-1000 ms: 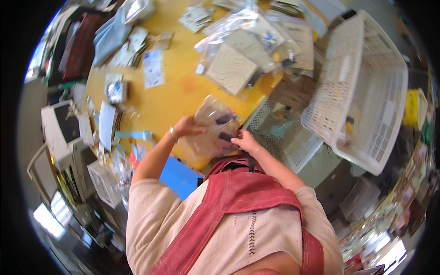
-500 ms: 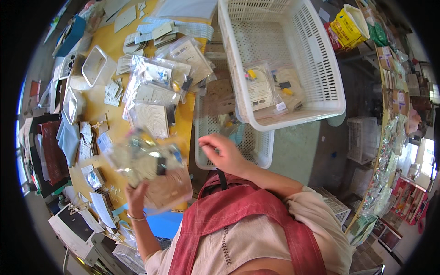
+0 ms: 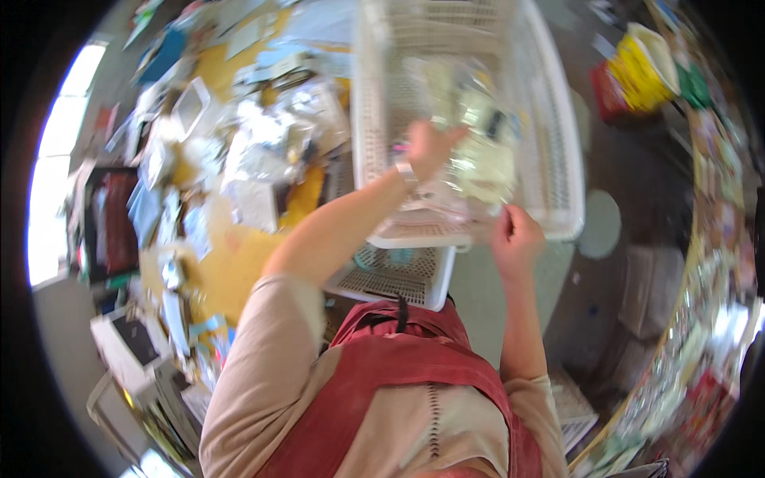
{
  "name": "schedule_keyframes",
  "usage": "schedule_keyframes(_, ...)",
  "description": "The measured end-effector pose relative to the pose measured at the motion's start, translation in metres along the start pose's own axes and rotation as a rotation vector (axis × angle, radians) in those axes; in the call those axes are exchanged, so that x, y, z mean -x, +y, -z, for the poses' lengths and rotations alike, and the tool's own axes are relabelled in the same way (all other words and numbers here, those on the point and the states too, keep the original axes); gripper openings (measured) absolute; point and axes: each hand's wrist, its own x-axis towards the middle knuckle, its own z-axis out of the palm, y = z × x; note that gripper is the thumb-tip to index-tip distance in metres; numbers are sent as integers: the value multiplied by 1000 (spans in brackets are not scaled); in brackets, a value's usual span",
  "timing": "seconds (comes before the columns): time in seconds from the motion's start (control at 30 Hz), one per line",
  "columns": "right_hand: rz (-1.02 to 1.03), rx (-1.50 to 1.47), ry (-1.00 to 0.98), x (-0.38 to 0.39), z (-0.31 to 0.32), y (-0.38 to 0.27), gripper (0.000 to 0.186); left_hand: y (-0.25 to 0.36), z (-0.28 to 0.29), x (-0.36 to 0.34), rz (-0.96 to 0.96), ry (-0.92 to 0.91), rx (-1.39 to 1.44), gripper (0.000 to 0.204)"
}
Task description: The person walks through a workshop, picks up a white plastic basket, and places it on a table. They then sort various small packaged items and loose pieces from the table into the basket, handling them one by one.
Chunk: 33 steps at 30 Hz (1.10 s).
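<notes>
Head: L hand [image 3: 430, 150] & R hand [image 3: 518, 239] at wht crate [image 3: 562, 159].
L arm stretched fwd, grip can't tell (blur); R pinches clear bag [image 3: 482, 175] by near edge.

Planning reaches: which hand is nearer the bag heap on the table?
Left. The left hand is over the upper crate, right of the bag heap; the right hand is farther right, at the crate's near rim.

A clear bag [image 3: 482, 188] with pale contents [image 3: 476, 111] and one dark block [image 3: 495, 124] is in or over a white basket [image 3: 560, 151]
</notes>
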Motion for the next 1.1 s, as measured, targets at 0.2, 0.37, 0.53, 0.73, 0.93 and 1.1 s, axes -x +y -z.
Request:
schedule_keyframes(0.2,-40,-22,-7,19,-5,0,5,-92,-125,-56,81,-219,171,55)
schedule_keyframes(0.37,-113,-60,-53,31,3,2,3,-98,-114,-19,-175,39,-157,56)
schedule_keyframes(0.53,-120,-96,-103,37,5,-7,2,-48,44,76,-809,78,181,75)
schedule_keyframes(0.73,-188,105,-115,31,-2,-14,7,-191,277,-23,-328,442,-441,82)
schedule_keyframes(0.93,-175,184,-121,30,-10,-3,11,-254,391,-67,-234,66,-1151,110)
schedule_keyframes(1.1,-194,201,-95,33,-11,-5,15,-261,419,-29,-606,-8,-1262,94)
